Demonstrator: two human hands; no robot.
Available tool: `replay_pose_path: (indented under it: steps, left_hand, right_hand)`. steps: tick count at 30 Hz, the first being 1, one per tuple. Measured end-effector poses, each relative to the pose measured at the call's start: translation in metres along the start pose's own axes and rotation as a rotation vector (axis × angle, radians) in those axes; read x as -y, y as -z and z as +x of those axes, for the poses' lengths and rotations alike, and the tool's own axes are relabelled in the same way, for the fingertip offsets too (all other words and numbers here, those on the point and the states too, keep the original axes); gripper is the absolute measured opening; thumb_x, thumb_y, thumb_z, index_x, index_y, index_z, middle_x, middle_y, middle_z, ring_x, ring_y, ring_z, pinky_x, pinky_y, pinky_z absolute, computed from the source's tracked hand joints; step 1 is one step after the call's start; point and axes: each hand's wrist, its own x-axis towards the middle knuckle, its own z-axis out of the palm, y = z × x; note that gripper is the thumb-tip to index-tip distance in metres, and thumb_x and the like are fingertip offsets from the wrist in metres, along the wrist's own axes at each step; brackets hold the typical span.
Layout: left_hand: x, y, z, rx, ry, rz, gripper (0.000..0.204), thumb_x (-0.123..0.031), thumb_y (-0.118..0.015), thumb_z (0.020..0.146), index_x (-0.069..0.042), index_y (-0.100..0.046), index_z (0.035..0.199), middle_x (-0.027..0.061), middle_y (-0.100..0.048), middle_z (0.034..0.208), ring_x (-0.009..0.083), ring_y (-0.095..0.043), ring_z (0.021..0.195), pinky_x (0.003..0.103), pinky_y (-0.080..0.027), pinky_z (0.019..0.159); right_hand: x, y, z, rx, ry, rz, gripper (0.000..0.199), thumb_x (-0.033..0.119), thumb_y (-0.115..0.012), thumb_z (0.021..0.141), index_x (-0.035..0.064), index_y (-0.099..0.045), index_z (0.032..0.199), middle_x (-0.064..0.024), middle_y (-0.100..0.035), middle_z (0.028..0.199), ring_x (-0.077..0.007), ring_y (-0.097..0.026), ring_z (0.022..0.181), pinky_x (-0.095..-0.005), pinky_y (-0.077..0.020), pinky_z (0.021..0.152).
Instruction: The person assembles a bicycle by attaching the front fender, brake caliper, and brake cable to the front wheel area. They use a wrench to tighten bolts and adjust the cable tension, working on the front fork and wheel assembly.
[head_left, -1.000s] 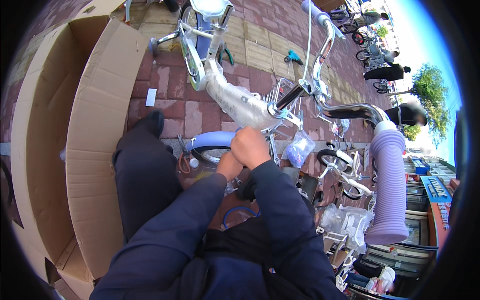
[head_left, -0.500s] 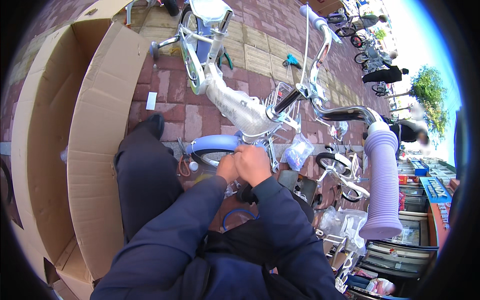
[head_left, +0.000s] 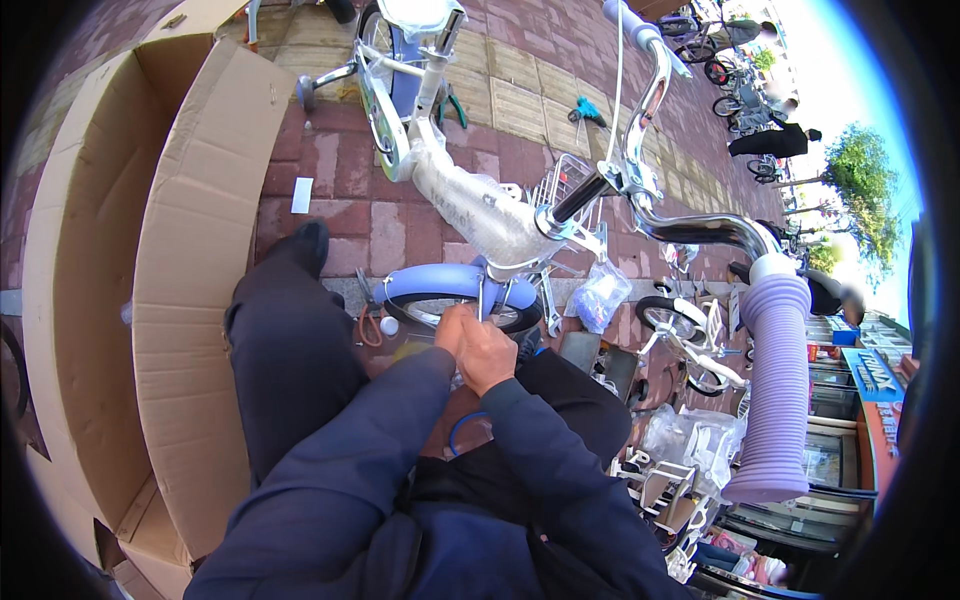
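My left hand (head_left: 452, 330) and my right hand (head_left: 486, 358) are closed together, side by side, just on the near side of a small bicycle's front wheel. A thin metal shaft (head_left: 481, 296) rises from between them toward the lilac front fender (head_left: 432, 281); what lies inside the fingers is hidden. Beyond stands the bicycle, its frame (head_left: 480, 215) wrapped in clear bubble film. Chrome handlebars (head_left: 700, 229) turn off to the right, ending in a ribbed lilac grip (head_left: 776, 385) close to me.
An open cardboard box (head_left: 205, 300) stands along my left. Orange-handled pliers (head_left: 368, 325) and a white cap (head_left: 389, 326) lie by the wheel. Right of it are a bag of parts (head_left: 598, 297), a small white bicycle (head_left: 690, 340) and clear plastic wrap (head_left: 690, 438). A teal tool (head_left: 587, 112) lies farther off.
Both hands have drawn back slightly toward me, away from the fender. More of the wheel and the thin metal shaft now shows above them.
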Motion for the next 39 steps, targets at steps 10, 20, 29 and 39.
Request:
replay_pose_path:
  steps: [10, 20, 29, 39]
  left_hand:
    - [0.001, -0.009, -0.001, -0.096, -0.298, 0.379, 0.034, -0.032, -0.062, 0.085, 0.0, -0.071, 0.087, 0.0269, -0.069, 0.086, 0.0454, -0.068, 0.085, 0.051, -0.054, 0.078]
    - [-0.005, -0.014, -0.004, -0.161, -0.34, 0.223, 0.022, -0.025, -0.069, 0.082, -0.003, -0.07, 0.083, 0.0222, -0.071, 0.092, 0.0417, -0.068, 0.089, 0.05, -0.052, 0.078]
    - [0.002, -0.006, -0.005, -0.064, -0.163, -0.041, 0.037, -0.037, -0.072, 0.086, -0.001, -0.068, 0.081, 0.0222, -0.068, 0.075, 0.0397, -0.069, 0.075, 0.047, -0.05, 0.065]
    - [-0.004, -0.009, -0.003, -0.088, -0.193, 0.259, 0.037, -0.035, -0.063, 0.088, 0.0, -0.071, 0.093, 0.027, -0.07, 0.093, 0.0442, -0.068, 0.093, 0.05, -0.052, 0.079]
  right_hand:
    - [-0.001, 0.056, 0.048, 0.279, -0.059, -0.002, 0.024, 0.018, -0.057, 0.083, 0.0001, -0.072, 0.087, -0.0256, -0.069, 0.08, -0.0425, -0.069, 0.077, -0.0512, -0.0549, 0.071]
    - [0.001, 0.046, 0.09, 0.38, -0.103, -0.075, 0.023, 0.017, -0.055, 0.082, -0.0005, -0.071, 0.08, -0.0285, -0.069, 0.083, -0.0468, -0.068, 0.081, -0.0528, -0.0551, 0.076]
    - [-0.015, -0.007, -0.015, -0.012, 0.055, 0.076, 0.036, 0.015, -0.058, 0.086, 0.0066, -0.061, 0.12, -0.0174, -0.07, 0.081, -0.0358, -0.067, 0.069, -0.0474, -0.0532, 0.061]
    - [-0.009, 0.055, 0.048, 0.17, -0.022, 0.036, 0.031, 0.016, -0.055, 0.084, -0.0027, -0.066, 0.106, -0.0265, -0.067, 0.077, -0.0461, -0.066, 0.072, -0.0536, -0.0533, 0.07]
